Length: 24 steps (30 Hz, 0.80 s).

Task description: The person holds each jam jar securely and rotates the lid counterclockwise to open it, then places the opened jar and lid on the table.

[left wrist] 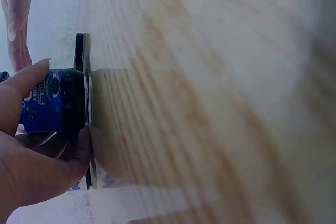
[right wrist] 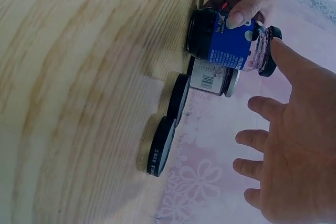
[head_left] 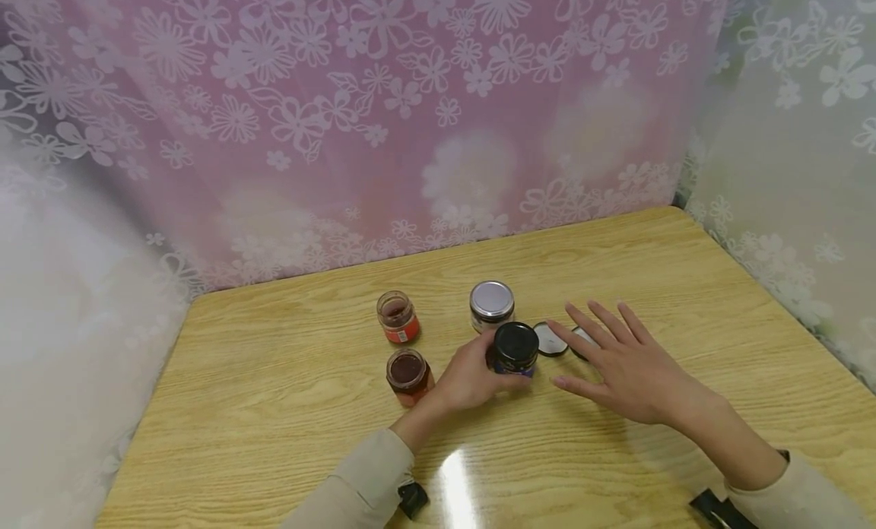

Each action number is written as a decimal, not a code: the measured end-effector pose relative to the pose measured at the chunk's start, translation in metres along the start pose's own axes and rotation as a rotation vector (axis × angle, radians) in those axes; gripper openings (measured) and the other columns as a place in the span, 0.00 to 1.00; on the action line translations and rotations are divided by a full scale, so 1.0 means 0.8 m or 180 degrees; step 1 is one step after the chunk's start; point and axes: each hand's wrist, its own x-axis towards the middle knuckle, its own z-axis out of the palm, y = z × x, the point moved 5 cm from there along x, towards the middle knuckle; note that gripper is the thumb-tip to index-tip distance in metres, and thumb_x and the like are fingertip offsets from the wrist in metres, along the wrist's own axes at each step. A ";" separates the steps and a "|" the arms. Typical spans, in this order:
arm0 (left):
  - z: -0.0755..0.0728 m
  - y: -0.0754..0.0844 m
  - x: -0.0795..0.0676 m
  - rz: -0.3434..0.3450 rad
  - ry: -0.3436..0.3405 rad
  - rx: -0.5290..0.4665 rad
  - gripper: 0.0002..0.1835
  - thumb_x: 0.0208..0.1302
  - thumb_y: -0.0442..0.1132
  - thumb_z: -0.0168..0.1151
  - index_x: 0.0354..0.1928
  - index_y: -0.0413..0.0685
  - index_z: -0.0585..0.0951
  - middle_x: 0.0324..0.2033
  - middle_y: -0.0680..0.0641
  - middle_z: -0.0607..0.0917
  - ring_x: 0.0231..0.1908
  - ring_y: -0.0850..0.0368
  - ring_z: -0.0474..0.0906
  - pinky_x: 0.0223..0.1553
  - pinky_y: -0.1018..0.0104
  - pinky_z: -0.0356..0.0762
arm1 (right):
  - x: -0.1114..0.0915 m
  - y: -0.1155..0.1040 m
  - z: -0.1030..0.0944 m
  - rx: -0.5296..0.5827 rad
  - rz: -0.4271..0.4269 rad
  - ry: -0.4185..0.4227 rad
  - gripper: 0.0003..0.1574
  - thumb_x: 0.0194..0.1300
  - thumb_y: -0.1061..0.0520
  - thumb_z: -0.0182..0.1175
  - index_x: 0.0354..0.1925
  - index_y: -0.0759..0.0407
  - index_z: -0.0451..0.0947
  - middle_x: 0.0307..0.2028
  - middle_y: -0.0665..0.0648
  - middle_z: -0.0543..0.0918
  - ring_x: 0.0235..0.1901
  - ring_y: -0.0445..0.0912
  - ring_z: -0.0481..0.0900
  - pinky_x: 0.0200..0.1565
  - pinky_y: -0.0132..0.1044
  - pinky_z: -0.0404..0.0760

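A blue-labelled jar (head_left: 516,346) with a black lid (right wrist: 271,51) stands upright, or nearly so, at the middle of the table. My left hand (head_left: 471,375) grips it around the side, thumb in front. Whether its base touches the table I cannot tell. To its right, my right hand (head_left: 626,373) hovers with fingers spread and holds nothing. In the right wrist view its thumb overlaps the edge of the black lid; contact is unclear. Two loose lids, one (head_left: 550,340) beside the jar and another (head_left: 582,337) partly behind my right fingers, lie on the table.
Behind the gripped jar stands a jar with a silver lid (head_left: 492,299). On the left are two lidless jars, a red-labelled one (head_left: 399,324) farther back and a dark-filled one (head_left: 409,377) near my left wrist. Flowered curtains (head_left: 356,134) border the wooden table (head_left: 274,392).
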 end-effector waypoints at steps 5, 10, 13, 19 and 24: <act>-0.002 0.000 0.000 -0.0046 0.0090 0.0113 0.35 0.46 0.51 0.77 0.59 0.55 0.76 0.46 0.59 0.81 0.48 0.64 0.75 0.51 0.65 0.72 | -0.001 0.002 0.000 0.0157 0.0017 0.0007 0.46 0.66 0.27 0.46 0.74 0.45 0.53 0.72 0.60 0.54 0.70 0.59 0.47 0.67 0.59 0.38; -0.003 0.001 -0.002 -0.0049 0.0171 0.0150 0.34 0.45 0.52 0.78 0.57 0.56 0.78 0.44 0.59 0.82 0.47 0.63 0.76 0.50 0.64 0.72 | -0.001 0.005 0.000 0.0258 0.0060 -0.0058 0.46 0.66 0.27 0.45 0.74 0.45 0.52 0.72 0.60 0.53 0.71 0.59 0.46 0.67 0.58 0.37; -0.002 -0.001 -0.002 -0.0050 0.0225 0.0159 0.34 0.44 0.52 0.78 0.56 0.57 0.78 0.44 0.59 0.82 0.47 0.63 0.76 0.50 0.64 0.72 | -0.002 0.006 -0.002 0.0287 0.0046 -0.0072 0.46 0.66 0.27 0.45 0.74 0.45 0.52 0.72 0.60 0.53 0.71 0.59 0.46 0.67 0.58 0.38; 0.000 -0.001 -0.003 -0.0008 0.0306 0.0198 0.32 0.44 0.51 0.78 0.55 0.57 0.79 0.43 0.60 0.82 0.46 0.64 0.76 0.49 0.65 0.73 | -0.002 0.007 -0.013 0.0367 -0.0086 0.0194 0.43 0.68 0.32 0.50 0.74 0.45 0.54 0.71 0.59 0.57 0.70 0.58 0.50 0.67 0.56 0.39; -0.002 0.006 -0.009 0.0028 0.0296 0.0228 0.31 0.44 0.52 0.78 0.53 0.57 0.79 0.41 0.61 0.82 0.45 0.65 0.76 0.48 0.66 0.73 | 0.000 0.007 -0.024 0.0325 -0.0199 0.0373 0.43 0.67 0.33 0.52 0.74 0.44 0.54 0.70 0.57 0.58 0.69 0.57 0.51 0.68 0.53 0.39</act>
